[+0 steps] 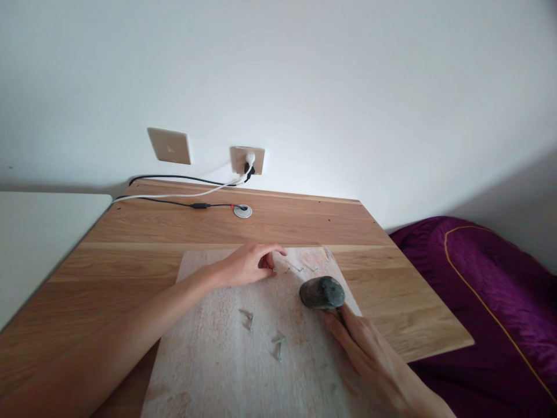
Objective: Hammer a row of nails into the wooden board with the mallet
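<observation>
A pale wooden board lies on the wooden desk. At its far part my left hand is curled, index finger stretched out above. Its thumb and inner fingers are closed at a small nail, the grip partly hidden. To the right, more nails stand in a row along the board, some leaning or casting shadows. My right hand is wrapped round the handle of a mallet, whose dark, worn head hangs over the board's right side, apart from the nails. Loose nails lie nearer me on the board.
The wooden desk meets a white wall. Black and white cables run along its back to a wall socket and a round grommet. A white surface adjoins on the left; purple fabric lies beyond the right edge.
</observation>
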Demonstrator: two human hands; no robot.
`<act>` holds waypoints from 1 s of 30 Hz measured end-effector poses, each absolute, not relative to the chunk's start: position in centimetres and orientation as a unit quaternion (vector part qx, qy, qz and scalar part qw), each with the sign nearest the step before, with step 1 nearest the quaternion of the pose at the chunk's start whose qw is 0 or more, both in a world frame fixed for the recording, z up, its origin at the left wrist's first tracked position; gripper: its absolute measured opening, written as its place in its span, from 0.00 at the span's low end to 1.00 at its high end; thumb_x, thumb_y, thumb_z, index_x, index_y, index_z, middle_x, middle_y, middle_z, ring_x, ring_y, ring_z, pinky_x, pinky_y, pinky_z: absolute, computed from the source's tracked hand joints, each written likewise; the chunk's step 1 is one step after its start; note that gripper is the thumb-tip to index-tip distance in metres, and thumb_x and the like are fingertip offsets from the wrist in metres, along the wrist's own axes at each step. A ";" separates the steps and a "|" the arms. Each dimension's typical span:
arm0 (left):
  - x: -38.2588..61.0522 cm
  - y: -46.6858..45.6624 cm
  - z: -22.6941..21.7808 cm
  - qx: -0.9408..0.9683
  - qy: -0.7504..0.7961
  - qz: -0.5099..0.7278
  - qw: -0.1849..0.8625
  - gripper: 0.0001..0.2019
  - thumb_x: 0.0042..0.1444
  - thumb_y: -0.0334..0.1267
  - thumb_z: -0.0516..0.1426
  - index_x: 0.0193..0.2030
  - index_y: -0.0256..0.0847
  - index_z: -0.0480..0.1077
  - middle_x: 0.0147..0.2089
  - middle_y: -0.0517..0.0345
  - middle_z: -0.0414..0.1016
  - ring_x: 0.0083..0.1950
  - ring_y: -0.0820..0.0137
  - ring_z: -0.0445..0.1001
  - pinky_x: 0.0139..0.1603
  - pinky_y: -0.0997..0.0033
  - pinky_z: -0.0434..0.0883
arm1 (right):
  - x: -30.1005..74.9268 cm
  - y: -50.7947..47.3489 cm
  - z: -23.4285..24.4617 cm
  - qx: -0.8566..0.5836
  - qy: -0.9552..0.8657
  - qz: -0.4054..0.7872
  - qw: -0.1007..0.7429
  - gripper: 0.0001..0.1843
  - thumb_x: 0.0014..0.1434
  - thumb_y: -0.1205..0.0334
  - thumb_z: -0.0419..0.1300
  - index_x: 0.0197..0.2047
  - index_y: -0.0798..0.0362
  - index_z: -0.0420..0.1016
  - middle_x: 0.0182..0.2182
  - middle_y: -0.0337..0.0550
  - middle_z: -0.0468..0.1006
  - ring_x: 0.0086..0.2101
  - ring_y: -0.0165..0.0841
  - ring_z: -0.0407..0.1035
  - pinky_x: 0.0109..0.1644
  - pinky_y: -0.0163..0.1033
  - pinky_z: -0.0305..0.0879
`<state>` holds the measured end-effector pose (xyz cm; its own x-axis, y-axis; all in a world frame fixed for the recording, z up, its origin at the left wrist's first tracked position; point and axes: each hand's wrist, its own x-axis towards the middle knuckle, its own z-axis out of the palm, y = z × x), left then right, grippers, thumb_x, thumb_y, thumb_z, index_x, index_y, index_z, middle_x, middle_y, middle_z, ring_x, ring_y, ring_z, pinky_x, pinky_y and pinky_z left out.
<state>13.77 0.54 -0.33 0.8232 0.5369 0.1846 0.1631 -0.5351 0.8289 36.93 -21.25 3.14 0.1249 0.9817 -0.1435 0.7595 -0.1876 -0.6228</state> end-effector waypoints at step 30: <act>13.7 0.8 -1.2 0.845 0.171 0.243 0.444 0.33 0.57 0.26 0.61 0.70 0.44 0.69 0.34 0.64 0.77 0.34 0.72 0.73 0.37 0.74 0.66 | 33.0 -15.3 6.9 -0.670 -0.632 0.341 0.190 0.16 0.78 0.48 0.47 0.48 0.48 0.68 0.20 0.27 0.67 0.15 0.29 0.64 0.21 0.35 0.58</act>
<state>13.74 0.80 -1.17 0.8232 0.5055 0.2583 0.0741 -0.5468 0.8340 33.05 -15.27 6.94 -0.0305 0.9756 -0.2172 0.7170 -0.1301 -0.6848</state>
